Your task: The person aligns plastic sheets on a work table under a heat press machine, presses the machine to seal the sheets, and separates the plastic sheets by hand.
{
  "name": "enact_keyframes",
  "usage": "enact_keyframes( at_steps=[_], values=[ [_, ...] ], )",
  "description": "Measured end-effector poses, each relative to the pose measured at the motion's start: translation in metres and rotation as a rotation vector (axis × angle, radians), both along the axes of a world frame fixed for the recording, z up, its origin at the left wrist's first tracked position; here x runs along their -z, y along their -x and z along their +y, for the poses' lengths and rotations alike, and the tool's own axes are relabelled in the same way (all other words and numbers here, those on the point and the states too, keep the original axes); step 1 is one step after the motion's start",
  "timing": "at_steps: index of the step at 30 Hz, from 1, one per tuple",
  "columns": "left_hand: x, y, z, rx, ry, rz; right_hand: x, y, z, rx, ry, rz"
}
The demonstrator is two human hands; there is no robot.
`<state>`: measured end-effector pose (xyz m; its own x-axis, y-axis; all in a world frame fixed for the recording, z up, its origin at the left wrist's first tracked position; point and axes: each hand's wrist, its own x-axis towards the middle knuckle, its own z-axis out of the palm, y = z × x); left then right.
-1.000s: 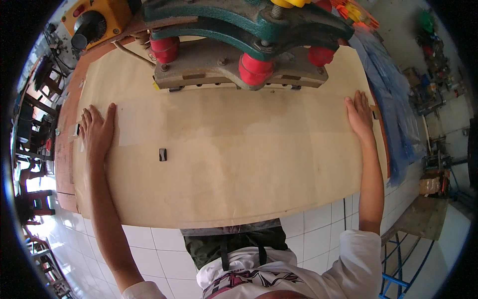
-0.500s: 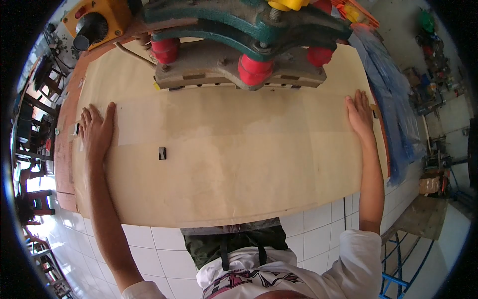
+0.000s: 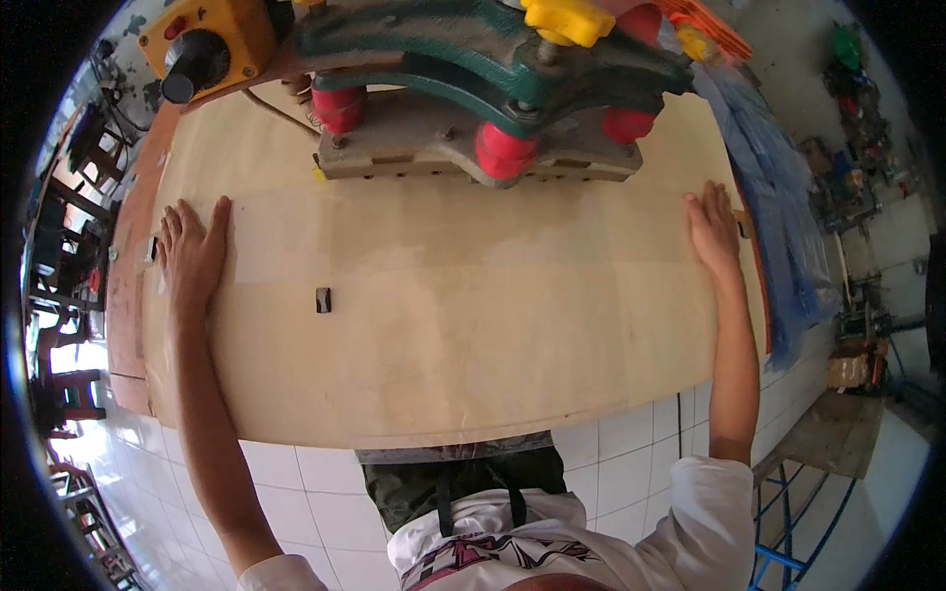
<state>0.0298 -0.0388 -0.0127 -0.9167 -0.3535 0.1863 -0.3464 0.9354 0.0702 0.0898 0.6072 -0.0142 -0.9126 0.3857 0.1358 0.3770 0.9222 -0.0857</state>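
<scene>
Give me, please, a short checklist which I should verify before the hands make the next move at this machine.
1. Left hand apart from the grey plate: ok, it rests on the pale sheet, well to the side.
2. Right hand apart from the plate: ok, it rests near the opposite edge.
3. Both hands free of objects: ok, nothing is held.
4. Sheet bare between the hands: not ok, a small dark piece lies there, nearer the left hand.
5. Gap under the plate: cannot tell from this angle.
6. Yellow control box switched off: cannot tell.
</scene>
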Motion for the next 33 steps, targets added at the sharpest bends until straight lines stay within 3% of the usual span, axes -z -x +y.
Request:
enact_keyframes(
  at_steps=[33],
  values=[
    [0.006, -0.003, 0.003, -0.004, 0.047, 0.138, -0.002, -0.002, 0.006, -0.001, 0.165, -0.035]
  ],
)
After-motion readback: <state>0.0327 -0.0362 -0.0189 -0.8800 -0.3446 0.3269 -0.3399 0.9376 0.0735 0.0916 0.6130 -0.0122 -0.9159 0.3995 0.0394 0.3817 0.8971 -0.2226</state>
